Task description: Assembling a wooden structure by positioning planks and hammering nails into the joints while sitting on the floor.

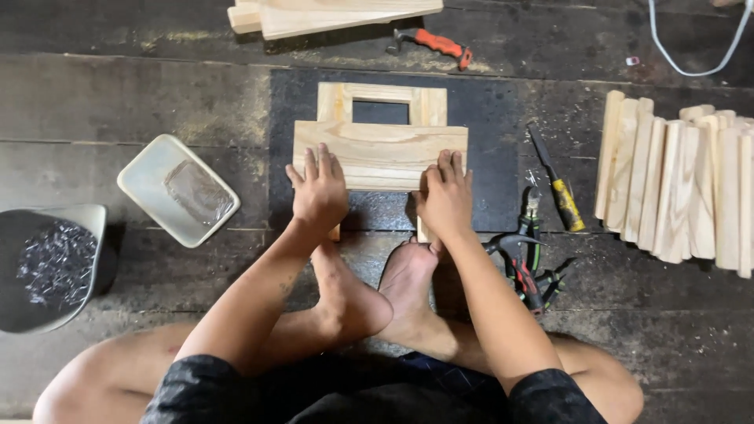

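A pale wooden slat is being pressed flat onto the wooden frame by the left hand and right hand, fingers spread, nothing gripped. Alignment looks to be the step; fastening would call for the hammer lying near right.

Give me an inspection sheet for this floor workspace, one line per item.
Surface: dark plank floor, black mat in the middle.
Job's things: pale wooden board lying across a wooden frame.
Clutter: hammer, pliers, yellow-handled knife, orange-handled tool, white tray, bowl of nails, stacked slats.
Hands: left hand and right hand flat on the board.
Cables: white cord.
Surroundings: planks at top.
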